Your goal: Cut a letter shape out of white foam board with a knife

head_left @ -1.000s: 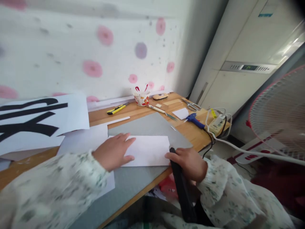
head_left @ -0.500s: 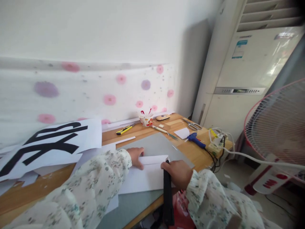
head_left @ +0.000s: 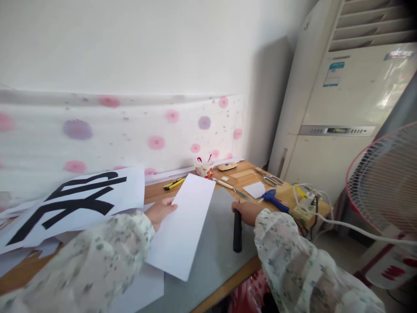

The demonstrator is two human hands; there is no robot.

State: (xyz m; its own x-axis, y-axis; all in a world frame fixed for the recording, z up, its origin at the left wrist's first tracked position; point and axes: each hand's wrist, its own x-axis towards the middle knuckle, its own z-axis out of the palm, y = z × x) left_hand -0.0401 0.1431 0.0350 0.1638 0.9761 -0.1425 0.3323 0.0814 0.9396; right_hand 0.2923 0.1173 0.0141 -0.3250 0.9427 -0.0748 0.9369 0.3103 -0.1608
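Note:
A stiff white paper piece (head_left: 187, 224), long and rectangular, is in my left hand (head_left: 160, 212), which grips its left edge with the thumb on top. The piece is held tilted above the grey cutting mat (head_left: 218, 256). My right hand (head_left: 246, 213) is closed around the far end of a long black tool (head_left: 237, 232) over the mat's right side. The tool's rounded near end points toward me; its working end is hidden by my fingers. The paper and the tool are apart. A white sheet (head_left: 141, 289) lies under my left forearm.
Large paper with black characters (head_left: 81, 200) lies left. At the back are a yellow utility knife (head_left: 174, 183), a patterned paper cup (head_left: 204, 169) and a computer mouse (head_left: 227, 167). Scissors (head_left: 269, 177), a blue glue gun (head_left: 274, 199), a power strip (head_left: 306, 201) and a fan (head_left: 387, 182) stand right.
My left hand has lifted the white paper piece off the mat and swung it left. My right hand has drawn the black tool away from the paper's edge and slightly up and right.

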